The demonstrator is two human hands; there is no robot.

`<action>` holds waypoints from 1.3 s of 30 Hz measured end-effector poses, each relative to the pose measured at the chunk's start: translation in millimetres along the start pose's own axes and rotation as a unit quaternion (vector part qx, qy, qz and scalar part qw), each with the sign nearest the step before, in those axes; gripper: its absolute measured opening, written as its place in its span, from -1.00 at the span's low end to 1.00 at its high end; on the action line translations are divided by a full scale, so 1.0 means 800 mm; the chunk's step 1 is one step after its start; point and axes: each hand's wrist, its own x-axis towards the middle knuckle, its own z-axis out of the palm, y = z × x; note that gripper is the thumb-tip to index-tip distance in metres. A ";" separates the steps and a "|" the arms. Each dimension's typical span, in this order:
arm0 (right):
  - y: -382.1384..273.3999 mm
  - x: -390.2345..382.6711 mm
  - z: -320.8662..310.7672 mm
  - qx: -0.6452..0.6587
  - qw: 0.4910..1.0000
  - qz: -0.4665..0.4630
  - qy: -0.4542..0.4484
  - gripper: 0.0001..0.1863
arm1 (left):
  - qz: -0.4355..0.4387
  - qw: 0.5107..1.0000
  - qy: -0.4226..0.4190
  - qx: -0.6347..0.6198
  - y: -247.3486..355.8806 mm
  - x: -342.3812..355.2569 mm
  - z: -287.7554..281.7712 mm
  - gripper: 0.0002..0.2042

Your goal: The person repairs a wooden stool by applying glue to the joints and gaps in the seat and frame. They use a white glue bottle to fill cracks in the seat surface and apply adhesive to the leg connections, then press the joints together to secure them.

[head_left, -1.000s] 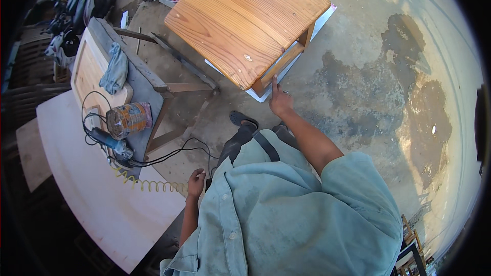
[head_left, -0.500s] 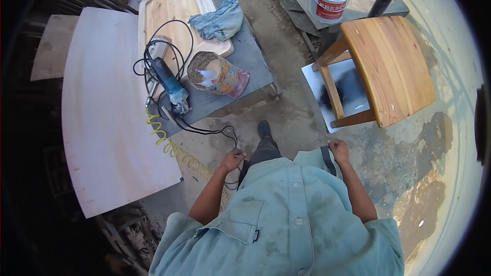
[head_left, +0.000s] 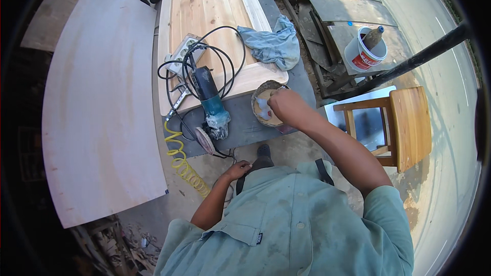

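My right hand [head_left: 287,106] reaches forward to a crusted pail [head_left: 259,116] on the grey tabletop. Its fingers are curled at the rim, and what they grip is hidden. Whitish items show inside the pail. Close to my hip, my left hand [head_left: 239,169] has its fingers drawn together beside a black strap [head_left: 240,183]; I cannot make out what is in them. Left of the pail lies a blue-and-black angle grinder [head_left: 209,97] with a round disc [head_left: 204,140] and a looped black cord.
A framed wooden panel [head_left: 204,7] lies on the table under a blue rag [head_left: 273,45] and a power strip [head_left: 186,53]. A yellow coiled hose [head_left: 176,153] hangs off the edge. To the left is a pale board [head_left: 102,107]; to the right, a wooden stool [head_left: 411,128] and a white bucket [head_left: 365,51].
My right hand has left its place by the strap at my hip and moved forward to the pail. The view has shifted right and closer to the table. My left hand stays by my hip.
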 end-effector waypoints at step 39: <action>-0.010 -0.200 0.051 0.103 0.993 0.025 0.061 -0.84 | 0.155 0.969 0.188 -0.033 0.377 -0.144 0.071 -0.54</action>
